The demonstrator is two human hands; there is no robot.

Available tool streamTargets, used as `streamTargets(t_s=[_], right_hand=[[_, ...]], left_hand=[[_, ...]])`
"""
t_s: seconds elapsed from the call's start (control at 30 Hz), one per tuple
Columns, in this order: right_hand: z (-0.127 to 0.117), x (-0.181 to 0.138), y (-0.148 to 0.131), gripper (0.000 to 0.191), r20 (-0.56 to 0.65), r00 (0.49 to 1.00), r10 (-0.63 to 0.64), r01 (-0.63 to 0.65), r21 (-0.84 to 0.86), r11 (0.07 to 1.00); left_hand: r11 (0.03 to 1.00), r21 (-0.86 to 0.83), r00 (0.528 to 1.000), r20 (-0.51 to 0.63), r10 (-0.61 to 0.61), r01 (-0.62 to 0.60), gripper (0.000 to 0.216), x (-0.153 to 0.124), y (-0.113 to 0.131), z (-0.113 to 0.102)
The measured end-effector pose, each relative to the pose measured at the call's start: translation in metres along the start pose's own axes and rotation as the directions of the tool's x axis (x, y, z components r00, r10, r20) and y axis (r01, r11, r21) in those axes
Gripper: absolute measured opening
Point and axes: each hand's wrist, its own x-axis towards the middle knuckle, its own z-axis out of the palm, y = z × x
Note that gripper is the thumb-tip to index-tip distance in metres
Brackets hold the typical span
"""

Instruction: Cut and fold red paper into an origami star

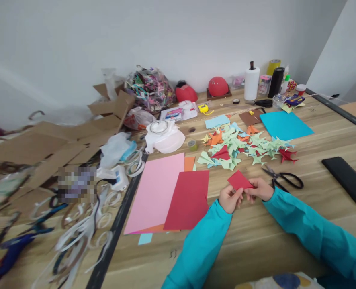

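Observation:
Between my two hands is a small folded piece of red paper [238, 180], held above the wooden table. My left hand [230, 199] pinches its lower edge, thumb on top. On the paper's right corner, the fingers of my right hand [259, 189] are closed. Black-handled scissors [282, 176] lie just beyond my right wrist, blades slightly apart. A red sheet [190, 200] rests to the left of my left hand, partly over a pink sheet [158, 188]. Behind my hands spreads a heap of folded paper cranes [235, 142], mostly pale green with some red, orange and blue.
A black phone [346, 180] lies at the right. Blue paper [286, 124] is behind the cranes. Along the wall stand a paper roll [252, 83], a red domed cushion [217, 86] and a bag of scraps [150, 88]. Cardboard [54, 140] and tangled strips [81, 228] crowd the left.

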Motion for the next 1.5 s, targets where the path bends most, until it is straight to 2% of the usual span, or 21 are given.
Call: streamTargets(t_s=[0.2, 0.37, 0.53, 0.73, 1.03, 1.1, 1.2, 1.33, 1.4, 1.5], right_hand=[[-0.001, 0.002, 0.005, 0.028, -0.055, 0.998, -0.037, 0.04, 0.058, 0.997], [-0.001, 0.004, 0.006, 0.029, -0.093, 0.996, -0.014, 0.024, 0.104, 0.994], [-0.003, 0.006, 0.005, 0.032, -0.122, 0.992, 0.034, -0.009, 0.2, 0.98], [-0.004, 0.004, -0.001, 0.027, -0.176, 0.984, 0.028, 0.018, 0.256, 0.966], [-0.006, 0.003, -0.004, 0.029, -0.108, 0.993, -0.056, 0.102, 0.491, 0.865], [-0.008, 0.004, -0.005, 0.032, -0.136, 0.987, -0.086, 0.145, 0.527, 0.837], [-0.008, 0.005, -0.003, 0.029, -0.201, 0.972, -0.125, 0.207, 0.47, 0.858], [-0.006, 0.007, 0.005, 0.029, -0.106, 0.985, -0.134, 0.156, 0.236, 0.959], [-0.004, 0.007, 0.007, 0.028, -0.096, 0.987, -0.129, 0.141, 0.139, 0.98], [-0.003, 0.006, 0.006, 0.027, -0.104, 0.985, -0.135, 0.143, 0.083, 0.986]], left_hand=[[0.993, -0.12, 1.0, -0.023, 0.0, -0.002, 0.037, 0.007, -0.007, -0.003], [0.982, -0.191, 1.0, -0.023, -0.003, -0.001, 0.035, 0.009, -0.009, -0.003], [0.933, -0.36, 0.999, -0.042, 0.019, -0.033, 0.034, 0.01, -0.005, -0.002], [0.888, -0.459, 1.0, -0.028, -0.003, -0.01, 0.036, 0.01, 0.001, -0.002], [0.866, -0.496, 0.997, -0.067, 0.03, -0.06, 0.032, 0.011, 0.001, -0.001], [0.86, -0.506, 0.996, -0.089, 0.018, -0.061, 0.03, 0.011, 0.003, -0.002], [0.889, -0.45, 0.994, -0.103, 0.041, -0.083, 0.028, 0.011, 0.001, -0.001], [0.957, -0.269, 0.992, -0.083, 0.092, -0.112, 0.03, 0.011, -0.007, 0.0], [0.98, -0.172, 0.994, -0.053, 0.093, -0.101, 0.033, 0.009, -0.008, 0.001], [0.996, -0.062, 0.998, 0.002, 0.063, -0.063, 0.032, 0.004, -0.001, 0.003]])
